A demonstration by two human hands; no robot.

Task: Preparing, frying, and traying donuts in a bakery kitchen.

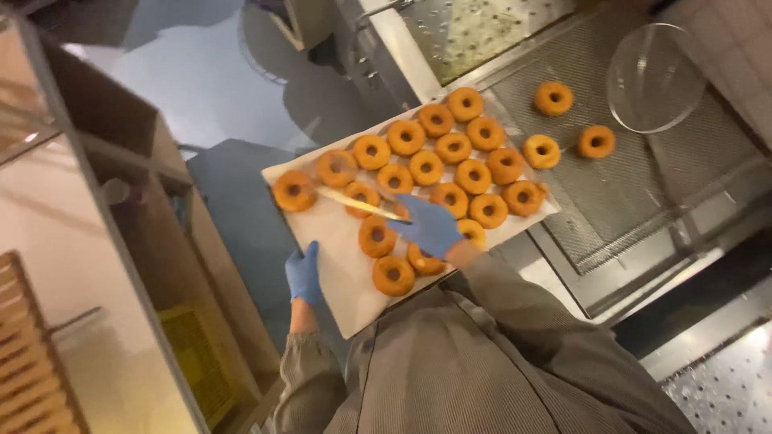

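1. Over the steel draining rack [643,201], the left hand [303,273] in a blue glove grips the edge of a paper-lined tray [338,273] of doughnuts [450,173].
2. Right hand [430,227], fingers closed around a thin wooden stick [358,203], reaches among them.
3. Judged soft, greasy and easily dented; best lifted through the hole.
4. Three doughnuts lie on the rack.
5. No labels or signs visible; a clear round lid [653,76] rests at the rack's far corner.

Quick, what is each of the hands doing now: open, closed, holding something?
Left hand: closed on the edge of the paper-lined tray.
Right hand: closed on a thin stick, above the doughnuts.
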